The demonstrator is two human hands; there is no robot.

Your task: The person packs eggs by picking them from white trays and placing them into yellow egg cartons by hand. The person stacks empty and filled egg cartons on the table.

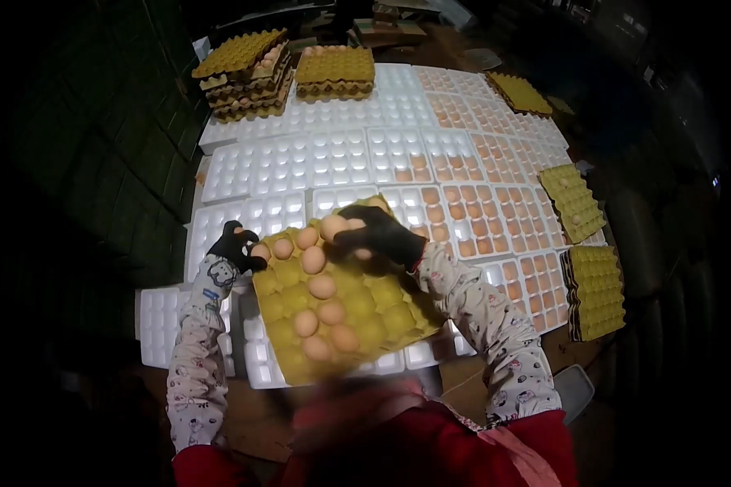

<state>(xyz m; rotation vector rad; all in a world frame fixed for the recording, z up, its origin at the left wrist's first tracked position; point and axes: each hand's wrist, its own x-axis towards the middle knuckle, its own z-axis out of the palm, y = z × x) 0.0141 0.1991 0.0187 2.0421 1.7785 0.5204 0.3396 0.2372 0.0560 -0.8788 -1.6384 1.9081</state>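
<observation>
A yellow pulp egg tray (288, 357) lies tilted in front of me, over the white foam trays. Several eggs sit in it, among them one egg (322, 286) near its middle; many of its cups hold nothing. My right hand (382, 237), in a dark glove, is over the tray's far side with its fingers closed around an egg (333, 228); its palm is hidden. At the tray's far left corner, my left hand (234, 247), also gloved, has its fingers curled around another egg (261, 252).
White foam trays (280, 162) cover the table; those on the right hold many eggs (471, 211). Stacked egg trays (248, 77) stand at the back left, beside another stack (335, 71). More yellow trays (597, 292) lie along the right edge. A plastic container (574, 391) is below right.
</observation>
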